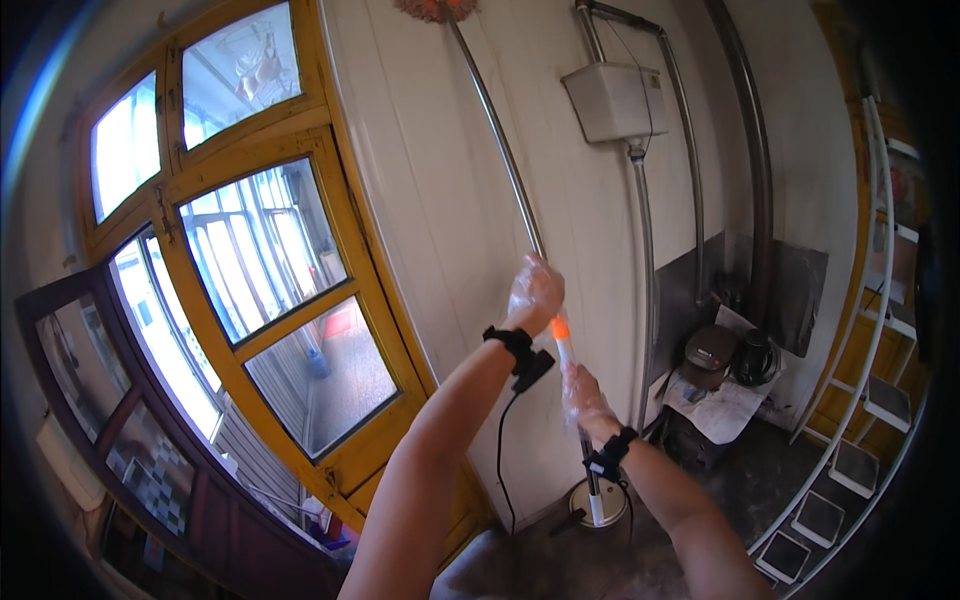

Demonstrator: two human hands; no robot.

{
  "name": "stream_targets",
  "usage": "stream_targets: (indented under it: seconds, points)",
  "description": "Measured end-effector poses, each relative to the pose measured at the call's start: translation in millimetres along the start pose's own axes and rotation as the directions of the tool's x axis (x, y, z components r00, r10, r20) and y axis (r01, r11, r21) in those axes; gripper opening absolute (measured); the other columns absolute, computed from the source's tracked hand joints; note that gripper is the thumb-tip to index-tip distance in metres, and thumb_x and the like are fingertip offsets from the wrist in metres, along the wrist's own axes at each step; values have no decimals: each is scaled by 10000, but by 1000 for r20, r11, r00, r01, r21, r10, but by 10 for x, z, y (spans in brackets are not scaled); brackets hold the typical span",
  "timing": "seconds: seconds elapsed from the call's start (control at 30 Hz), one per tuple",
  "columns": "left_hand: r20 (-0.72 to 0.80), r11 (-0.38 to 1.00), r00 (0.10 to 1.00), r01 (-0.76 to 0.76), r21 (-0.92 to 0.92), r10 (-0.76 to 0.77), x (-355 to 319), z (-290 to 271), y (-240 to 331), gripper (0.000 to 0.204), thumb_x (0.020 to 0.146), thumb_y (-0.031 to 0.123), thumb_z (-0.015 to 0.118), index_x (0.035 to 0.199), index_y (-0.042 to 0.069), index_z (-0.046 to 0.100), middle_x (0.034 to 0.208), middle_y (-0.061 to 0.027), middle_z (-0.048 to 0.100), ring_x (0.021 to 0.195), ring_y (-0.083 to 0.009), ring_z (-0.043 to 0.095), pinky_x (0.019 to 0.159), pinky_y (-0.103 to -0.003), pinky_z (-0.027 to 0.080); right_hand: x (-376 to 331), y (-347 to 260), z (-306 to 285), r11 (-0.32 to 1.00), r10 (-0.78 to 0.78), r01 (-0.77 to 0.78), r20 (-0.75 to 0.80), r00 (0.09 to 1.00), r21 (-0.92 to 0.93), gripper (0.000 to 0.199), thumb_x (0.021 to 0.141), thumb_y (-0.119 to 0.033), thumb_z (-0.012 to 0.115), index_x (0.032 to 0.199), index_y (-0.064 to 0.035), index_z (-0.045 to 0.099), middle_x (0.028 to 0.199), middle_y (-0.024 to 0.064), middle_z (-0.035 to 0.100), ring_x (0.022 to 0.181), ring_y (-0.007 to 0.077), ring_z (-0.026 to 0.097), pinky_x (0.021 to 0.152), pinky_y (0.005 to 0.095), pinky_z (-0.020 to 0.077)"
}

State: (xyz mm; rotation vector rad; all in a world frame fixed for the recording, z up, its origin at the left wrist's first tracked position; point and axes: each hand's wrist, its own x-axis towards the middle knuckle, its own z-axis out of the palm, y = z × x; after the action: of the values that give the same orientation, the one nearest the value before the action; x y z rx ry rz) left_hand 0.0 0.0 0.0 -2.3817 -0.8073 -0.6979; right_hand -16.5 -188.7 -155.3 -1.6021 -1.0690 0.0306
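Both hands are closed around a long-handled duster (497, 128), which has a thin silver pole. Its fluffy orange head (432, 9) is up against the white wall, partly cut off by the upper edge. My left hand (537, 292), in a clear plastic glove, grips the pole just above an orange collar (560, 328). Lower down, my right hand (587, 398), gloved the same way, wraps round the pale handle. Each wrist wears a black band. The handle's lower end comes down in front of a round cream base (580, 503) on the floor.
On the left are a yellow-framed glass door (355, 310) and a dark maroon door (200, 480). A white box-shaped tank (615, 102) with metal pipes (642, 260) hangs on the wall. At right, a dark round pot (708, 352) and a kettle (757, 358) stand near a white ladder (850, 370).
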Motion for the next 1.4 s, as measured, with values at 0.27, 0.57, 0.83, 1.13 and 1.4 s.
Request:
stream_targets:
  seconds: [0.27,0.57,0.83,1.13,1.4]
  points:
    - [-25,971,976,-216,-99,214,199,-2161,-315,219,821,145,572,1031,116,626,1194,-206,572,1100,-368,571,859,-423,505,1508,-882,-524,791,-586,607,-188,788,75,225,956,-257,528,934,-40,585,736,135,561,669,313,550,567,406,436]
    - [-10,963,998,-62,-261,61,309,-3002,-404,305,762,146,631,1041,23,639,911,-180,681,881,-314,674,768,-387,545,1767,-2235,-1302,819,-419,243,253,872,519,187,889,-133,553,1044,-65,475,769,4,449,541,95,451,480,237,387]
    - [-347,837,937,-160,-524,-39,145,-1551,40,210,850,190,528,877,3,619,835,-200,664,750,-370,654,618,-437,525,1091,-638,-757,824,-283,172,129,950,539,169,953,-244,519,1005,-85,497,703,-18,464,559,90,459,493,249,396]
    - [-343,843,891,-78,533,299,-187,-632,428,469,849,67,561,1241,-170,462,887,-257,603,805,-310,617,604,-366,486,-638,310,-299,943,-19,-17,106,994,331,254,1008,-332,443,967,-85,481,661,-33,473,590,105,503,507,302,414]
    - [-299,940,954,-107,-323,6,624,-1771,-518,358,967,347,443,1003,27,602,1023,-199,626,961,-393,602,794,-461,497,467,-980,-547,998,-55,56,-46,997,32,291,1015,-334,446,908,-68,496,653,-8,474,569,104,484,493,296,405]
